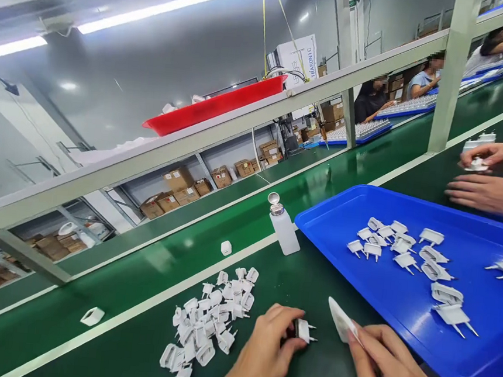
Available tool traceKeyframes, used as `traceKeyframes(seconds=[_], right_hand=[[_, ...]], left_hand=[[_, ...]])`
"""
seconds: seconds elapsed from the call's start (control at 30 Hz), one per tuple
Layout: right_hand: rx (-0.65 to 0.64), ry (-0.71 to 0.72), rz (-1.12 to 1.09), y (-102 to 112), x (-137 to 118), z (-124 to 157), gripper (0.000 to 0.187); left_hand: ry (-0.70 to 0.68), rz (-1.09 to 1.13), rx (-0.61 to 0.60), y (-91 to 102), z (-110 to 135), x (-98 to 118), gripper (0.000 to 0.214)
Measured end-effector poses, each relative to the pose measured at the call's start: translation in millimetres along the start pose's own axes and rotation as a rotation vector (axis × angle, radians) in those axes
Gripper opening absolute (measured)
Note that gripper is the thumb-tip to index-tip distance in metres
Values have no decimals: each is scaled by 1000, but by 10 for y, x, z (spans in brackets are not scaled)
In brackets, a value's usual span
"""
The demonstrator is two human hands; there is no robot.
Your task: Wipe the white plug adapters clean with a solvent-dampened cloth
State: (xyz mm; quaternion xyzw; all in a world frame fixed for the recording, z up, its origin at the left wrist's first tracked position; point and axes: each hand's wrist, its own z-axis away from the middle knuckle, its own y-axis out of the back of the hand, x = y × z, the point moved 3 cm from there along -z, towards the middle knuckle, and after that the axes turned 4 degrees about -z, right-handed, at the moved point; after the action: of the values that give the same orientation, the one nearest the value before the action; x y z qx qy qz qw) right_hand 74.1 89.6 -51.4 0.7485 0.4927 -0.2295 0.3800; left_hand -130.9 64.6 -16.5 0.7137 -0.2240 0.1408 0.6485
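Observation:
My left hand (263,354) is closed round a small white plug part (303,330) with two metal pins pointing right, held just above the green belt. My right hand (387,370) pinches a white wipe (340,319) that sticks up to the left, a short gap from the plug part. A heap of several white plug parts (210,326) lies on the belt left of my left hand. Several more plug parts (404,252) lie spread in the blue tray (490,327) to the right.
A white dispenser bottle (284,226) stands beside the tray's left corner. Two loose white parts (226,248) (92,316) lie on the far belt. Another person's hands (486,174) work at the right edge. A red tray (214,106) sits on the overhead rail; other workers sit beyond.

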Motion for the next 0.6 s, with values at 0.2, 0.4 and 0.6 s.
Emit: traceKeyframes(seconds=[0.2,0.4,0.6], right_hand=[[-168,509,303,-283,-67,86,40],[-393,668,252,-229,-55,208,41],[-498,419,140,-341,-48,147,40]], left_hand=[[-55,170,115,-289,21,-111,44],[-219,148,146,-356,14,-147,41],[-130,286,71,-325,-15,-123,42]])
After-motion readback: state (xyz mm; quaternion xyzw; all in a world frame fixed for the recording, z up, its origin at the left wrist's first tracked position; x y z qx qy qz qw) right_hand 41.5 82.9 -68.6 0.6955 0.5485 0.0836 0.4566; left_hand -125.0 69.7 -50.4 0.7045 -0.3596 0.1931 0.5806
